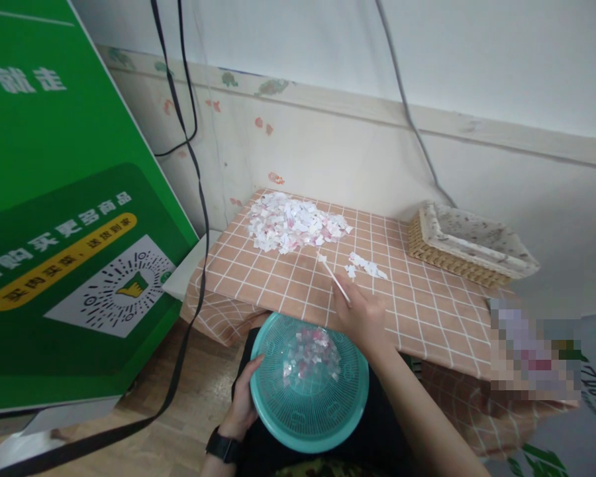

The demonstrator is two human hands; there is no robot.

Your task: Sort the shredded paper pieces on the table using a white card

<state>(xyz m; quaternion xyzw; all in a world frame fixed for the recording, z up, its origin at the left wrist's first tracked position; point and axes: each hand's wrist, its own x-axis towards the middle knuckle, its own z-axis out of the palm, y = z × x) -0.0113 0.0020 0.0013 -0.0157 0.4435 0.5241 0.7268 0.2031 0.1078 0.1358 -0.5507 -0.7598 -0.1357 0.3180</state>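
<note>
Left hand [243, 401], black watch [222, 445] on the wrist, has the rim of a teal colander [308, 434] gripped in the lap, pinkish-white scraps [310, 358] sitting in the bottom. Right hand [361, 315] is pinching a white stick [336, 282] over the checked cloth [278, 281], a pale bit [322, 259] right at its tip. Some white scraps [369, 265] lie just right, then a big heap [293, 224] further back, plus a wicker basket [451, 258] near the wall [322, 146].

Gap between paper pile [293, 224] and basket [451, 258]
</note>
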